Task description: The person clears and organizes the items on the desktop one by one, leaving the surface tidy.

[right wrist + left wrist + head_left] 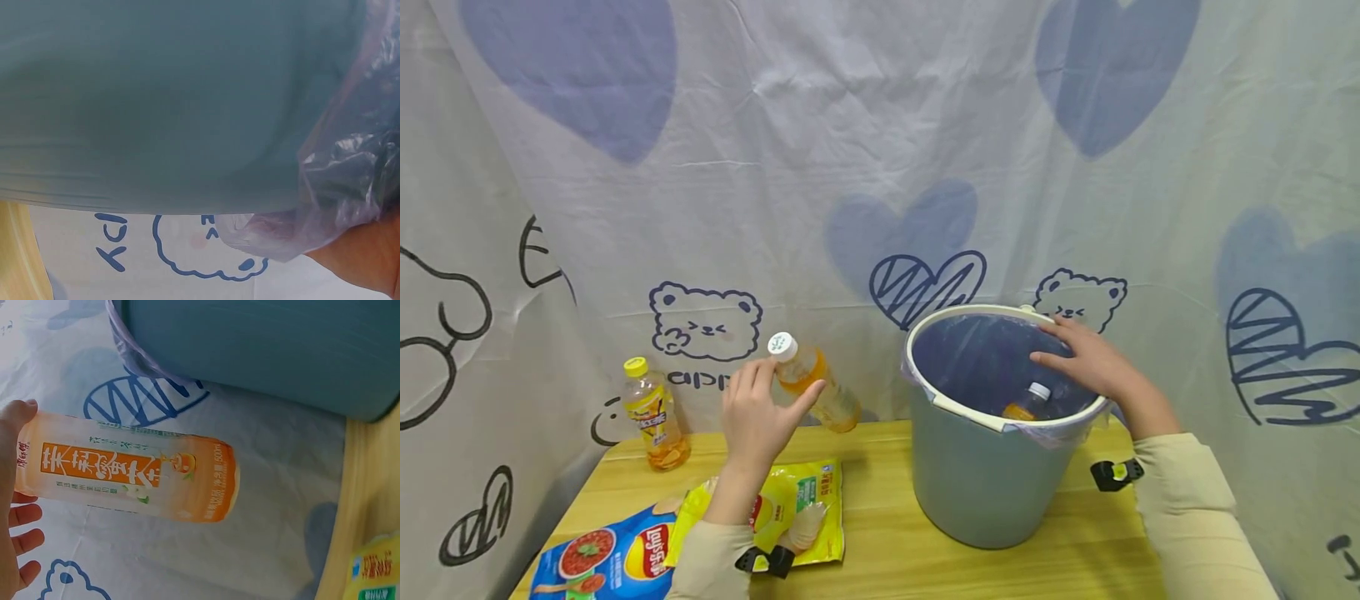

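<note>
My left hand (762, 414) holds an orange-labelled tea bottle (125, 469) near its white cap, thumb on one side and fingers on the other. The bottle tilts, its base pointing down and right above the table's back edge. My right hand (1093, 360) grips the far right rim of a grey-blue trash bin (985, 475), with the thumb on the inner side and fingers over the rim. A thin plastic liner (350, 169) folds over that rim, partly covering the fingers in the right wrist view. Inside the bin lies another white-capped bottle (1026, 404) with orange on it.
A yellow-capped drink bottle (655, 417) stands at the table's back left. A yellow chip bag (816, 500) and a blue Lay's bag (602, 554) lie at the front left, partly under my left forearm. A printed curtain (850, 108) hangs behind the wooden table (880, 517).
</note>
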### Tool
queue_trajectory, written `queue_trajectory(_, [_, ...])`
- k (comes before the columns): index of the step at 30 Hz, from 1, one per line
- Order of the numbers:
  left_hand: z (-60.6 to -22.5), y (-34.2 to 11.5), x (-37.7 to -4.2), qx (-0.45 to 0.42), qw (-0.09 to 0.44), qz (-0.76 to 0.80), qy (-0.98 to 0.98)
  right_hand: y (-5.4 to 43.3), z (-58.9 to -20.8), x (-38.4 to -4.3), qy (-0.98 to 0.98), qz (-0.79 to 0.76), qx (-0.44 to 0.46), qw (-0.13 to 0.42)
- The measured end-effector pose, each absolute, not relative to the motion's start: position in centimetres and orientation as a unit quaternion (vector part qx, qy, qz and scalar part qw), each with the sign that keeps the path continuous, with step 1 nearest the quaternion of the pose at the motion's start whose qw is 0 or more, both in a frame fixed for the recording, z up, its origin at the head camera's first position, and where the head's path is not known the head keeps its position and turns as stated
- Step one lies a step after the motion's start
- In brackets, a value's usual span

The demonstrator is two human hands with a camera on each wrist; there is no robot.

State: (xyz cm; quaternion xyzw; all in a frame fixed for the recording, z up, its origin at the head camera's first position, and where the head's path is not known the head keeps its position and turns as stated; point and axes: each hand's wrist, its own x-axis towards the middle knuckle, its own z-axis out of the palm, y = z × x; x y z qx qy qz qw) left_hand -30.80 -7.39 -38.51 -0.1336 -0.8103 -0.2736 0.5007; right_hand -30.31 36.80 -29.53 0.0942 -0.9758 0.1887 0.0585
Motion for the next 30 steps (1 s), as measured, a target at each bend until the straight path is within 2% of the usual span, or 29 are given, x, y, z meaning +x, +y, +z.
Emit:
queue_trajectory(16, [-35.7,-5.5,-30.6,-0.129,0.543,-0.359,-0.748,37.0,-29.5,-30.3,-0.976,0.190,0.096,0.056])
queue_trajectory(30, [-33.8,-4.0,-30.4,-0.172,0.588,-0.371,-0.698,37.2,-29.7,-30.5,-0.975,0.190,0.099,0.055])
